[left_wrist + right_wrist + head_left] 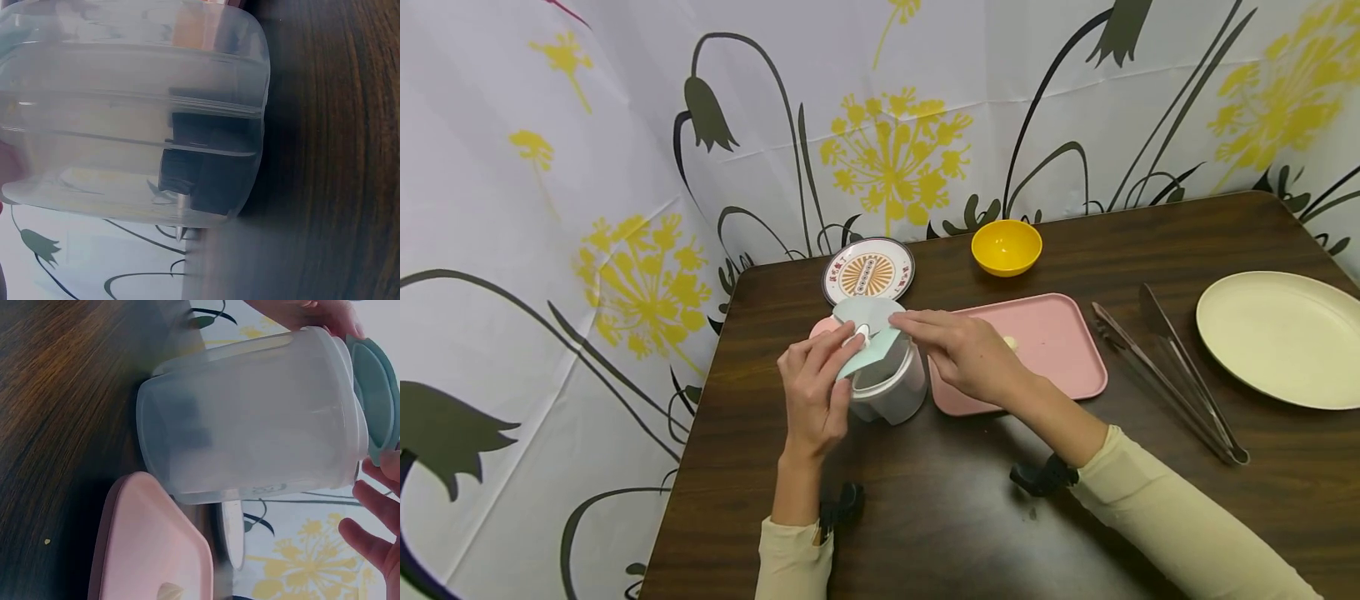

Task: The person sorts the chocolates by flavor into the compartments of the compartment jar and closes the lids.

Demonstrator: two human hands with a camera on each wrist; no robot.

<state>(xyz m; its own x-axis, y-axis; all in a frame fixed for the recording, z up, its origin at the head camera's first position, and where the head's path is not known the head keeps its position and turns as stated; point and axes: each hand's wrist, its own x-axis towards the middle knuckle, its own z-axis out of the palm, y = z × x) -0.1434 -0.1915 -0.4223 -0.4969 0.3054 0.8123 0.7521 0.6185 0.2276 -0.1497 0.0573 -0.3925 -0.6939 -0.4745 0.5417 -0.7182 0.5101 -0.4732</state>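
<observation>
The left hand grips the green lid, tilted over the cloudy tub. The right hand pinches the lid's edge, other fingers spread.

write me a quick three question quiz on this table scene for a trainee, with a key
1. What lies between the pink tray and the cream plate?
2. Look at the mint-green lid and the translucent container. True or false: the lid is fully closed.
3. Fill in the colour: the small bowl near the back edge of the table is ____.

Key:
1. The metal tongs.
2. False; the lid is tilted and part of the container's opening shows.
3. Yellow.
</observation>
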